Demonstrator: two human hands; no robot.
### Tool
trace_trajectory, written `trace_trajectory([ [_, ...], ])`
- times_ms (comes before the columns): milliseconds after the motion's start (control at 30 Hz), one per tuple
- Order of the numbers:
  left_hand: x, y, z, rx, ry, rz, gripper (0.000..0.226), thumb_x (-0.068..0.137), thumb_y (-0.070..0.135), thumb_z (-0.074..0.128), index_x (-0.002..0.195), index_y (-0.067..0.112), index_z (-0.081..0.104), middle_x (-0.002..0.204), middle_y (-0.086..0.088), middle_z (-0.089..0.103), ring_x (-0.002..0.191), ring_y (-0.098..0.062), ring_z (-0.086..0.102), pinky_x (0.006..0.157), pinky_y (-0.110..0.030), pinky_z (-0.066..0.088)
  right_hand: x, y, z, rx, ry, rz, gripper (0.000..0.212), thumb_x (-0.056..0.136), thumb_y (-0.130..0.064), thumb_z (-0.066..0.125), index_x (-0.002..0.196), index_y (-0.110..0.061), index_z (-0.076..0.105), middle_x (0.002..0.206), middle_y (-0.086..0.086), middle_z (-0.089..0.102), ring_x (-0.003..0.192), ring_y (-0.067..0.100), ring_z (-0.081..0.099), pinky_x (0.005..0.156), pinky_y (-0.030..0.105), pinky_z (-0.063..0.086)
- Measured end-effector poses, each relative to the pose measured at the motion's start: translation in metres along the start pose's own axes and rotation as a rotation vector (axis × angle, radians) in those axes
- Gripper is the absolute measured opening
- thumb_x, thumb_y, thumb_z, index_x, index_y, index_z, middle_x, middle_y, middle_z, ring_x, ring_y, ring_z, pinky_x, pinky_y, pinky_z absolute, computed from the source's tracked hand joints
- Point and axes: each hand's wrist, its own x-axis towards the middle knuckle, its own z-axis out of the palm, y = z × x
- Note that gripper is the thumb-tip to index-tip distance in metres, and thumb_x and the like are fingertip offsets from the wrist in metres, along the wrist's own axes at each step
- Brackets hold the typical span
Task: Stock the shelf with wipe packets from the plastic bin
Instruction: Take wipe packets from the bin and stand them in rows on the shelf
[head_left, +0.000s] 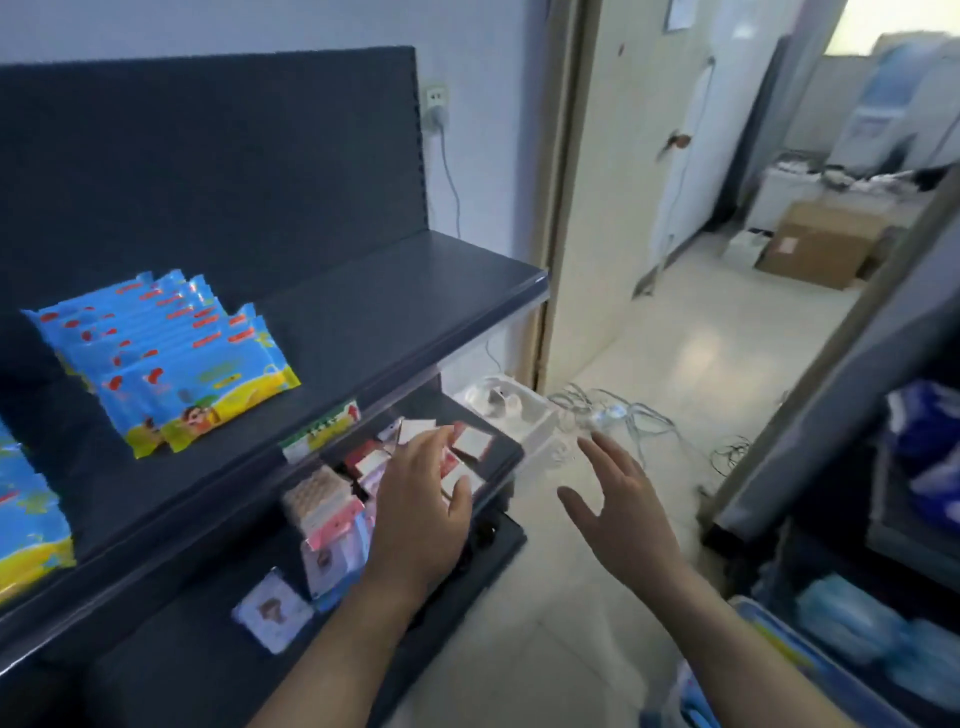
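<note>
at the far left edge a stack of blue and yellow plastic wipe packets lies on the dark grey metal shelf. just right of it, a row of the same packets stands on that shelf, leaning back one behind another. a green and white price label sits on the shelf's front lip. below it, small red, pink and white carded items lie on a lower board. the left hand hovers above them, fingers loosely apart, holding nothing. the right hand hangs over the pale tiled floor, fingers spread wide, also empty. at the lower right a clear plastic bin with a blue rim holds blurred blue packs.
</note>
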Motion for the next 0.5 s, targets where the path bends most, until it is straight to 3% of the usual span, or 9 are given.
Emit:
trace_trajectory([
  [133, -0.015, 0.046, 0.064, -0.027, -0.193, 0.098, 0.045, 0.083, 0.016, 0.059, 0.128, 0.012, 0.053, 0.128, -0.003, 0.054, 0.119, -0.018, 0.045, 0.103, -0.021, 0.027, -0.045, 0.075, -0.034, -0.006, 0.057, 0.232, 0.054, 0.086, -0.027, 0.066, 0.134, -0.011, 0.049, 0.144, 0.01, 0.043, 0.135, 0.025, 0.037, 0.11, 0.033, 0.027],
  [267, -0.039, 0.093, 0.135, -0.036, -0.379, 0.172, 0.042, 0.084, 0.015, 0.061, 0.126, 0.014, 0.055, 0.126, -0.002, 0.054, 0.118, -0.02, 0.048, 0.104, -0.035, 0.038, -0.098, 0.149, -0.068, -0.011, 0.091, 0.449, 0.051, 0.088, -0.026, 0.063, 0.134, -0.009, 0.05, 0.145, 0.008, 0.042, 0.136, 0.022, 0.035, 0.113, 0.03, 0.023],
  [500, -0.1, 0.161, 0.254, -0.033, -0.698, 0.104, 0.038, 0.091, 0.019, 0.056, 0.129, 0.017, 0.053, 0.128, 0.002, 0.054, 0.123, -0.016, 0.045, 0.105, -0.026, 0.032, -0.207, 0.273, -0.11, 0.005, 0.026, 0.794, 0.046, 0.098, -0.028, 0.046, 0.141, -0.016, 0.04, 0.152, 0.0, 0.032, 0.141, 0.016, 0.024, 0.115, 0.032, 0.021],
])
